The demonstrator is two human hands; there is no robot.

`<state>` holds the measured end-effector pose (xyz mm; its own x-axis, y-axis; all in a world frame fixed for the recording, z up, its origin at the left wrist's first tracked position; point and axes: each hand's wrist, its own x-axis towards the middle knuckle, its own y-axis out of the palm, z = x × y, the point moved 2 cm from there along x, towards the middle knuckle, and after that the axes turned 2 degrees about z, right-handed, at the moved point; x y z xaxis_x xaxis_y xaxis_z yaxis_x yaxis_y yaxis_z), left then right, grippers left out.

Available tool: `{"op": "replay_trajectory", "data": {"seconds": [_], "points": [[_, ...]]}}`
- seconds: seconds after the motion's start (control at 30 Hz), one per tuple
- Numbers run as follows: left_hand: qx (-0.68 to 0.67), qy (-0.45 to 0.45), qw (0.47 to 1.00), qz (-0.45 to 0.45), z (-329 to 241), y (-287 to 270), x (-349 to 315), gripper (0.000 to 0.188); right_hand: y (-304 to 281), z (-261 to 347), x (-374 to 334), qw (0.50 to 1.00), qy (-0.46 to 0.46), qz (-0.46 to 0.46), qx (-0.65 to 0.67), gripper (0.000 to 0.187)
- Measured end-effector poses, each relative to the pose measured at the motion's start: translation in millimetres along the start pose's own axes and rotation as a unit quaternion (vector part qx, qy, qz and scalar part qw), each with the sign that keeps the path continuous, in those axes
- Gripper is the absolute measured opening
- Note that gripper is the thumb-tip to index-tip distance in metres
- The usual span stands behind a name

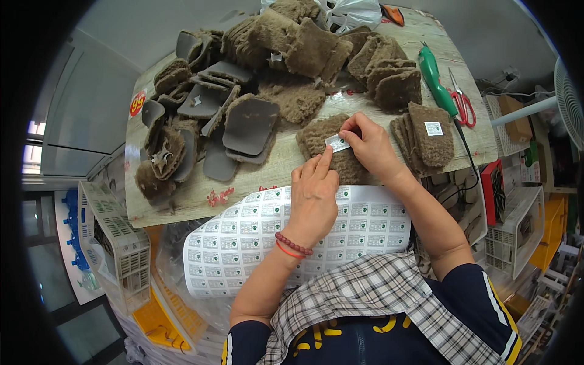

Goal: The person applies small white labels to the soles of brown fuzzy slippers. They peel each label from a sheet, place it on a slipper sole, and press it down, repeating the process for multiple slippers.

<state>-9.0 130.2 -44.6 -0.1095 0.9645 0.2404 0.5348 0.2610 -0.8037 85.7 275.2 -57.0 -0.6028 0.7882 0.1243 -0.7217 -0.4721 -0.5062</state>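
Note:
A small white printed sticker lies over a brown, fuzzy pad near the table's front edge. My right hand pinches its right end between thumb and forefinger. With fingers stretched out, my left hand touches the sticker's left end with the index fingertip. Under my left wrist, a large white sheet of stickers hangs from the table edge toward my lap. To the right stands a stack of similar brown pads, its front one bearing a white sticker.
Grey-backed fuzzy pads lie heaped at left, with brown pads piled behind. A green corded hand tool and red-handled scissors lie at right. Plastic crates flank the table; a fan stands far right.

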Motion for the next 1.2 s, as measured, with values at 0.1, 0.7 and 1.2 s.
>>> {"op": "replay_trajectory", "data": {"seconds": [0.1,0.7,1.2], "points": [[0.010,-0.006,1.000,0.012,-1,0,1,0.001,1,-1,-1,0.999,-0.016,-0.008,-0.027,0.011],[0.036,-0.020,0.998,0.052,0,2,4,0.003,0,8,-8,0.997,0.038,-0.003,-0.070,0.049],[0.058,0.017,0.998,0.013,-1,5,-1,0.004,6,-8,-11,0.992,0.052,-0.094,-0.065,0.065]]}}
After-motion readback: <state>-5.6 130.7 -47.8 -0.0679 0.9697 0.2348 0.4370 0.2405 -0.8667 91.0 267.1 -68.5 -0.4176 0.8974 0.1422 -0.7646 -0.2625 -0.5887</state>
